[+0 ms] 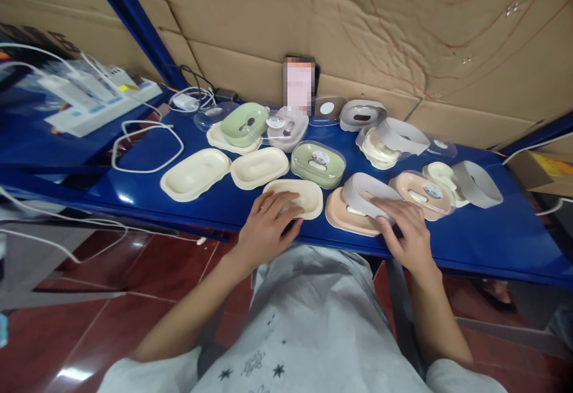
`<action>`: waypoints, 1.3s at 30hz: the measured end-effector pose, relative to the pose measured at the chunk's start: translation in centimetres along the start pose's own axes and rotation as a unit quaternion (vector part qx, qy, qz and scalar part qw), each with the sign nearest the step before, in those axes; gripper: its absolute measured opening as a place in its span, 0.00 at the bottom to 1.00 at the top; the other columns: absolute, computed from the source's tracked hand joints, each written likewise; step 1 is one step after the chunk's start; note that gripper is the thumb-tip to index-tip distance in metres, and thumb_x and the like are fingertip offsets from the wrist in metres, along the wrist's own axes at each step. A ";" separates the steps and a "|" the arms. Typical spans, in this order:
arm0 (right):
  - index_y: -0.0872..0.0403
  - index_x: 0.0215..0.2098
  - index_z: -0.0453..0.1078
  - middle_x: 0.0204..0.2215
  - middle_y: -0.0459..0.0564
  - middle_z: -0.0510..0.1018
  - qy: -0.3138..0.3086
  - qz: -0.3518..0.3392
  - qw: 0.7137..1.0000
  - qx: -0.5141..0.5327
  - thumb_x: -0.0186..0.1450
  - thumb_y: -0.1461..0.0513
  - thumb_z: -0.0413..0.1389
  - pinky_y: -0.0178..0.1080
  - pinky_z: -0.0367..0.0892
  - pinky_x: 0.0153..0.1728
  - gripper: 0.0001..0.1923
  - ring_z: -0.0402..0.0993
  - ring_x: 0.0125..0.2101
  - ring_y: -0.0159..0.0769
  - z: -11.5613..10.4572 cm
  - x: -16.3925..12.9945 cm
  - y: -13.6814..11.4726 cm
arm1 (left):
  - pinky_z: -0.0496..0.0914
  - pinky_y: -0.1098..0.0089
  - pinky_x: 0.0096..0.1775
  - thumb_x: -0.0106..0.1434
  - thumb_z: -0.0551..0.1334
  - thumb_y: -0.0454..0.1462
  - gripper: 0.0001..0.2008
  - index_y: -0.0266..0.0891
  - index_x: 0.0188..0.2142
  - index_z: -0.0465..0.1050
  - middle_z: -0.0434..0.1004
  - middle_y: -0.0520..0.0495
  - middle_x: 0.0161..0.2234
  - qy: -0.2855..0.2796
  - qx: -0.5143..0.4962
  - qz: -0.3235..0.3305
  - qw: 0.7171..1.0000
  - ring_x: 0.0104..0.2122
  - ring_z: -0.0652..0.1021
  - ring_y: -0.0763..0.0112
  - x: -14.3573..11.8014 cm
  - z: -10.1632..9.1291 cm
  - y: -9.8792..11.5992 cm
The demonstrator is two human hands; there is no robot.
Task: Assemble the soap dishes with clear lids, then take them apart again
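The flat metal table point(483, 235) is deep blue, the plain oval plastic trays point(259, 168) are creamy, the middle oval plastic box point(305, 161) is soft green with a white sticker point(321, 157), and the oval plastic tray point(344, 217) under the pale grey oval band point(358, 193) is peach. Thin, wavy red lines run over the brown cardboard wall point(255, 23). The pale grey cloth shirt point(313, 309) has dark stars and flowers.

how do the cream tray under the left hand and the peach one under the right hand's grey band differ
The cream tray is off-white; the peach tray is orange-pink. The left hand partly hides the cream tray; a grey band in the right hand partly hides the peach tray. Both are oblong and rounded.
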State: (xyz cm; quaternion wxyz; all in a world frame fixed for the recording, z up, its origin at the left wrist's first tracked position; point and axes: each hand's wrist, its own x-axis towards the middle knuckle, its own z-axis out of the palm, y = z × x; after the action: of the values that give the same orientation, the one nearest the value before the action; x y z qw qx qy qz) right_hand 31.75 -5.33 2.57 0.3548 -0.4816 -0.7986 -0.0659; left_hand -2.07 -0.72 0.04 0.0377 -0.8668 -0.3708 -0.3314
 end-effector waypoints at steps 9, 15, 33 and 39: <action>0.47 0.61 0.75 0.53 0.52 0.86 0.005 -0.002 1.000 0.009 0.74 0.65 0.59 0.51 0.70 0.56 0.18 0.82 0.52 0.47 0.1 0.0 0.2 | 0.71 0.49 0.64 0.73 0.65 0.34 0.07 0.42 0.49 0.78 0.82 0.40 0.58 0.006 0.001 0.004 1.000 0.58 0.81 0.52 0.0 0.0 0.1; 0.47 0.61 0.75 0.53 0.52 0.86 0.004 0.000 1.000 0.007 0.74 0.66 0.60 0.51 0.70 0.57 0.19 0.82 0.52 0.47 0.1 -0.1 0.1 | 0.70 0.49 0.64 0.73 0.65 0.34 0.08 0.42 0.49 0.78 0.82 0.40 0.59 0.001 -0.002 0.003 1.000 0.58 0.81 0.53 -0.1 0.0 0.1; 0.49 0.61 0.75 0.52 0.53 0.86 0.005 -0.005 1.000 0.008 0.74 0.67 0.60 0.51 0.70 0.56 0.18 0.82 0.52 0.47 0.1 -0.1 0.2 | 0.71 0.49 0.63 0.72 0.65 0.34 0.08 0.42 0.50 0.78 0.82 0.39 0.58 0.006 0.001 0.007 1.000 0.58 0.81 0.52 0.0 0.0 0.1; 0.47 0.61 0.74 0.53 0.52 0.86 0.006 -0.003 1.000 0.003 0.74 0.66 0.60 0.51 0.70 0.56 0.19 0.82 0.52 0.47 0.1 -0.1 0.2 | 0.71 0.49 0.63 0.72 0.65 0.34 0.08 0.42 0.49 0.78 0.82 0.39 0.58 0.006 -0.001 0.008 1.000 0.58 0.81 0.52 0.1 -0.1 0.0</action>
State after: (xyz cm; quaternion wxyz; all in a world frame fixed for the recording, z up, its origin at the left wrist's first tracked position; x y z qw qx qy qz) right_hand 31.93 -5.24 2.34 0.3610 -0.4779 -0.7980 -0.0672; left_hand -2.05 -0.72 0.20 0.0412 -0.8678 -0.3633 -0.3366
